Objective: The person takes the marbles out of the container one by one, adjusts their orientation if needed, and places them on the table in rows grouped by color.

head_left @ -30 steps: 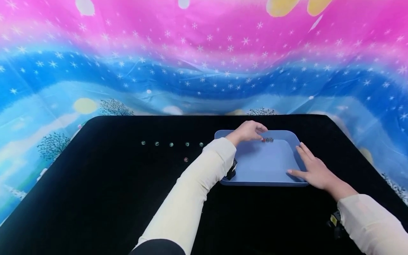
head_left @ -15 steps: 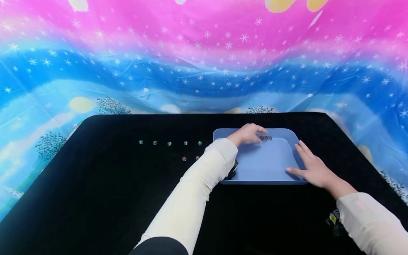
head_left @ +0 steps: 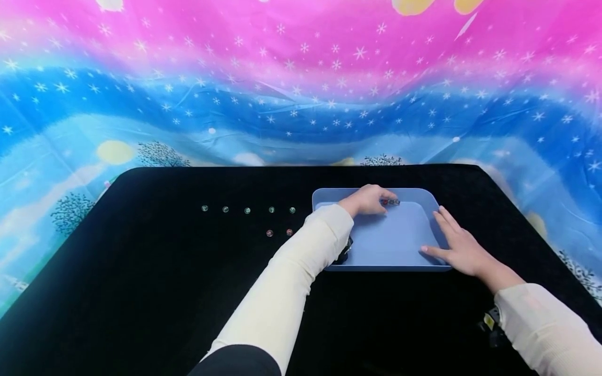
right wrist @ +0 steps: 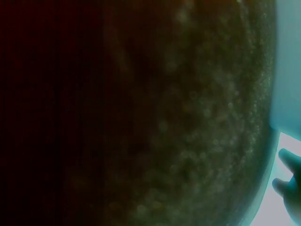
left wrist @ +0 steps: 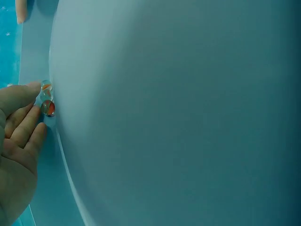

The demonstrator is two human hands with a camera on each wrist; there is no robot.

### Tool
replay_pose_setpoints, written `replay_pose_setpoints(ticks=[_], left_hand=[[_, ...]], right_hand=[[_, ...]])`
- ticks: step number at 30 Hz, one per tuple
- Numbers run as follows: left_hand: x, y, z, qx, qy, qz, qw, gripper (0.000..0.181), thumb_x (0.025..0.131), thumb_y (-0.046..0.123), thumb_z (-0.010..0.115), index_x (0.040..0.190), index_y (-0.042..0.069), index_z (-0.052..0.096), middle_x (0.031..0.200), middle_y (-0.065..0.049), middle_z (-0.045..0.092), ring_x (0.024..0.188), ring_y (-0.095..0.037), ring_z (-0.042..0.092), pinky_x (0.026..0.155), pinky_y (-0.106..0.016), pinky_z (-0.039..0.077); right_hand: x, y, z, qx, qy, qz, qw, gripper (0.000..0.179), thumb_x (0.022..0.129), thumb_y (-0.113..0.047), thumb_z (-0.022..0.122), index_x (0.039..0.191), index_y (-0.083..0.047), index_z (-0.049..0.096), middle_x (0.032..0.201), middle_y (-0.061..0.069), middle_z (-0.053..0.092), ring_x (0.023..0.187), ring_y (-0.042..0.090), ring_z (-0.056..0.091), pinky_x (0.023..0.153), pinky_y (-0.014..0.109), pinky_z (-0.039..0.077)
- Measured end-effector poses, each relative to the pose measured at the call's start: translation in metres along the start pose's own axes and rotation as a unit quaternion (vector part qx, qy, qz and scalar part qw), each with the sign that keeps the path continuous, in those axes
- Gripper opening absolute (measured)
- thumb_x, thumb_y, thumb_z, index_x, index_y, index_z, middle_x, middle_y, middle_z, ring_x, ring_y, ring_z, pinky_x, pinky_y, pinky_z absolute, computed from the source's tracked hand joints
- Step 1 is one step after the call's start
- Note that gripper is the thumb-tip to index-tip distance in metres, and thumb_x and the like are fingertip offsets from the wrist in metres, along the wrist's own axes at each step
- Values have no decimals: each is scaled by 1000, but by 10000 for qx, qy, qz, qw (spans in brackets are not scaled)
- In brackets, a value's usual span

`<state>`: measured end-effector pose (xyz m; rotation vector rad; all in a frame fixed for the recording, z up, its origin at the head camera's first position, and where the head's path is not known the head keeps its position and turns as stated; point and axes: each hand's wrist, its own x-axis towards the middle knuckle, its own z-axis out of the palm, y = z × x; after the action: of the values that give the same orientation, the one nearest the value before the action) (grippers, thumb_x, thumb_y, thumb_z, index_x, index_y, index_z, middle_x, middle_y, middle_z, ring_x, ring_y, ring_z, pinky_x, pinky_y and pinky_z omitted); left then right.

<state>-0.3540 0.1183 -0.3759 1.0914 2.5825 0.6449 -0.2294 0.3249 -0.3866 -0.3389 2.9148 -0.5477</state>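
Observation:
Three clear glass marbles (left wrist: 48, 108) with coloured swirls sit in a line against the far wall of a shallow blue tray (head_left: 395, 237). Over that wall reaches my left hand (head_left: 366, 200); its thumb tip is at the marbles and its extended fingers lie close beside them, none wrapped round one. In the left wrist view the same hand (left wrist: 21, 150) comes in from the left edge. On the tray's right side rests my right hand (head_left: 463, 250), fingers straight along the wall, thumb pointing inward. The right wrist view is mostly dark and blurred.
On the black tabletop (head_left: 141, 282), left of the tray, several green-tinted marbles (head_left: 247, 210) form a spaced row. Two reddish marbles (head_left: 269, 233) lie nearer, beside the left sleeve (head_left: 282, 277). A patterned curtain (head_left: 235, 94) hangs behind the table.
My left hand has shifted slightly nearer along the far wall, and its thumb has moved around the marbles. The head view has drifted a little. The right hand keeps its place on the tray.

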Motion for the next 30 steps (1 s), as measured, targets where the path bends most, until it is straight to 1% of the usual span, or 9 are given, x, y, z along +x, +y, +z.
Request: replay_pose_setpoints(ticks=[5,11,15,16,19,22,23,26,30], left_hand=[[-1,3,-3,209,-25,-6,9998,42,81,17,61,122,22,52,115,8,53,101,-5,47,80,-15,36],[0,4,-3,325,88,-109,9994,38,81,14,60,118,21,55,112,9,55,97,-3,49,78,-13,38],[-1,2,0,387,237,-155,9988,33,82,9,58,114,20,59,106,9,58,93,-2,51,74,-11,38],[-1,1,0,419,232,-139,9988,29,83,7,56,110,18,62,101,7,59,89,-3,51,71,-10,37],[-3,0,1,515,295,-152,9981,29,84,4,53,107,18,64,103,7,60,93,-4,51,74,-10,36],[-5,-1,0,577,244,-195,9978,31,85,1,50,107,17,64,107,6,59,98,-5,50,79,-11,36],[-5,-2,0,562,264,-248,9978,33,85,1,50,110,19,62,111,8,57,103,-5,49,82,-12,37],[-5,-3,0,480,205,-335,9981,34,85,-1,49,110,19,62,111,7,57,103,-5,49,81,-13,38],[-5,-6,1,421,281,-389,9980,33,84,-2,50,106,19,64,107,7,59,100,-5,50,79,-13,39]], right_hand=[[1,-2,-2,5,-1,-41,10000,95,80,-50,52,136,3,-2,139,22,-14,120,49,5,88,63,14],[0,-3,-5,13,21,-85,10000,94,80,-49,53,136,3,-2,139,23,-13,120,49,5,88,63,14],[-1,-3,-4,79,24,-113,9999,93,81,-47,53,136,3,-2,139,22,-14,120,49,5,88,62,14],[-2,-3,-3,98,21,-109,9999,93,81,-47,53,136,3,-2,139,21,-14,120,49,4,88,62,14],[-2,-4,-2,122,31,-95,9999,94,80,-48,53,136,3,-2,139,20,-15,121,48,4,89,62,14],[-3,-4,-1,106,39,-68,9999,95,80,-49,53,136,3,-3,139,20,-16,121,48,3,89,62,14],[-3,-4,-1,95,43,-66,9999,95,80,-49,53,136,3,-2,139,20,-15,121,48,4,89,62,14],[-3,-3,-1,73,45,-66,9999,95,80,-49,53,136,3,-2,139,20,-15,121,48,4,89,62,14],[-3,-2,0,72,55,-86,9999,95,80,-49,54,136,3,-2,139,21,-14,120,49,5,88,62,15]])
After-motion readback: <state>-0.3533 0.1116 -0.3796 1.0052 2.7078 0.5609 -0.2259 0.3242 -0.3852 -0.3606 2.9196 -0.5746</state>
